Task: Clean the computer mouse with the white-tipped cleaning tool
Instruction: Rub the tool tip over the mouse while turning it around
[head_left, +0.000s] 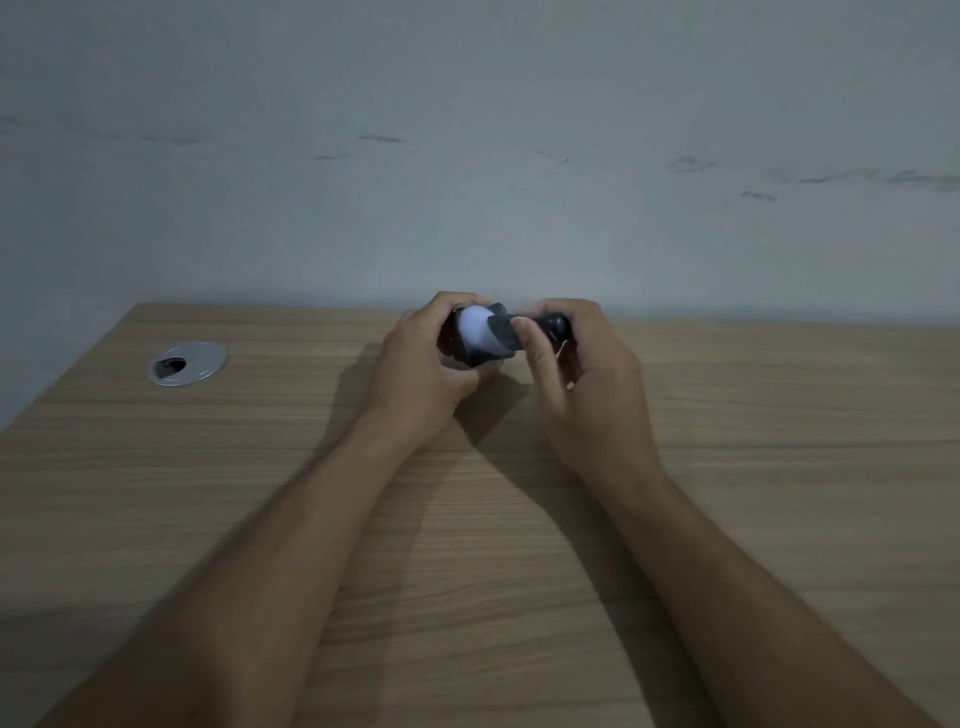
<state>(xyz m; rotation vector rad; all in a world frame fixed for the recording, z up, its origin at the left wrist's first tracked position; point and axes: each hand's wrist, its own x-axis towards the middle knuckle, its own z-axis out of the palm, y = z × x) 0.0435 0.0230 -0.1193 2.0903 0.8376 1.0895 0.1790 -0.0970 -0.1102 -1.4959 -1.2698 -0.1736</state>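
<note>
Two hands meet above the far edge of the desk (208, 519). On the left, the left hand (421, 374) curls its fingers (457, 301) closed around the dark computer mouse (467, 353), lifted off the wood. The cleaning tool (511, 330) presses its white tip against the mouse; the right hand (582, 374) pinches the dark handle shut. Pressing too hard could twist the mouse out of that one-handed hold, I judge, dropping it onto the desk.
</note>
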